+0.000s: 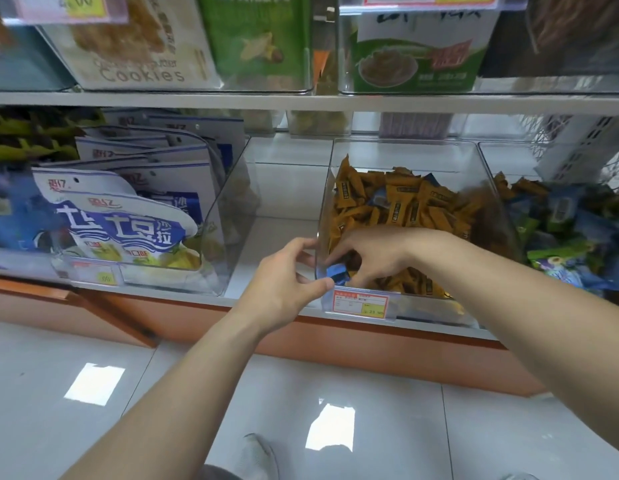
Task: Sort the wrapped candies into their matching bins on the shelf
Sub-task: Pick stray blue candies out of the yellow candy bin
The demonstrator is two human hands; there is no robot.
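Observation:
A clear plastic bin [401,152] on the lower shelf is filled with orange wrapped candies [405,202], with a few blue ones mixed in. My right hand [373,254] is inside the bin at its front left corner, fingers curled down among the candies beside a blue wrapped candy [337,273]. My left hand [287,271] grips the bin's front left edge, thumb against the front wall. To the right, another clear bin [488,157] contains blue and green wrapped candies [564,220].
A clear bin of blue-and-white snack bags [128,220] stands at the left, with a bare shelf gap [266,237] between it and the orange bin. A price tag [361,304] hangs on the bin front. Boxes fill the upper shelf [301,102]. Tiled floor lies below.

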